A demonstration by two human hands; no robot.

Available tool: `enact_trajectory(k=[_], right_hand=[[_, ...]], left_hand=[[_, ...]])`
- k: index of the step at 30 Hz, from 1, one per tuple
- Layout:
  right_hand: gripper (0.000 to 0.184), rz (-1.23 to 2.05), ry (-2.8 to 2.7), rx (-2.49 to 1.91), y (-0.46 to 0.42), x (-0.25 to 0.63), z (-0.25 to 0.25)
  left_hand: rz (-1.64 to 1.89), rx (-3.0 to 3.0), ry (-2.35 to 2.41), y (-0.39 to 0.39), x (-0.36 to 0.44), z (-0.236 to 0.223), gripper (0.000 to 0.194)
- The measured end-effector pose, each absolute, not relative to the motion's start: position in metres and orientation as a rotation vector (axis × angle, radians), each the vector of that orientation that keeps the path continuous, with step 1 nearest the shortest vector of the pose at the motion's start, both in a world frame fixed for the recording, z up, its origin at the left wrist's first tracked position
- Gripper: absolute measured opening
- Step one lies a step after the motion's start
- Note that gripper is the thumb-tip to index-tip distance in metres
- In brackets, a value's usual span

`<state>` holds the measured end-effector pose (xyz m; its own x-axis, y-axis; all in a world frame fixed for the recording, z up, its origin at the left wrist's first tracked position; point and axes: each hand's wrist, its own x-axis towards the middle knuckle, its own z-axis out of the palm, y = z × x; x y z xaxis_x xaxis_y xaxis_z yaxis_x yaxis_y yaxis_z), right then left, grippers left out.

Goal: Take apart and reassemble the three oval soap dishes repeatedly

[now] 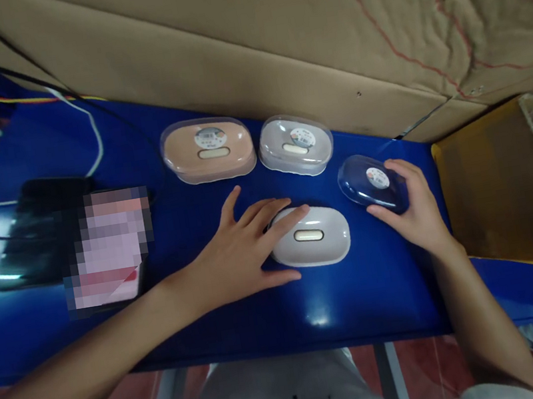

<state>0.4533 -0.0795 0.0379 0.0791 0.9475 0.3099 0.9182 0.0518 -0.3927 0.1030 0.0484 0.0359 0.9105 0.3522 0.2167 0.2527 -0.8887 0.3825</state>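
Observation:
My right hand (417,202) grips a clear plastic oval lid (363,187) by its right end, thumb in front and fingers behind. A round sticker is on the lid, and the blue table shows through it. With fingers spread, my left hand (248,246) reaches over the left end of a white oval case (329,243), which has a cream pill-shaped piece on top and no clear lid. Whether the fingers touch the case, I cannot tell. Behind them stand a peach oval case (184,158) and a second white case (273,148), both under clear stickered covers.
A phone with a blurred screen (110,251) and a dark flat object (43,228) lie left on the blue table (266,324). White cables (94,129) run behind them. Brown cardboard (223,51) lines the back; a box (498,190) holding plastic-wrapped items stands right.

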Motion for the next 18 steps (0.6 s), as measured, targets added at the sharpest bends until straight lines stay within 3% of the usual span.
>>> enact_trajectory(k=[9,18], right_hand=[[0.089,0.265,-2.034,-1.737,-0.100,0.371,0.045],[0.087,0.166,-2.154,-1.630,-0.095,0.356,0.035]], left_hand=[[0.385,2.663,0.485,0.049,0.104,0.033,0.103],[0.397,2.661,0.457,0.049,0.103,0.026,0.100]])
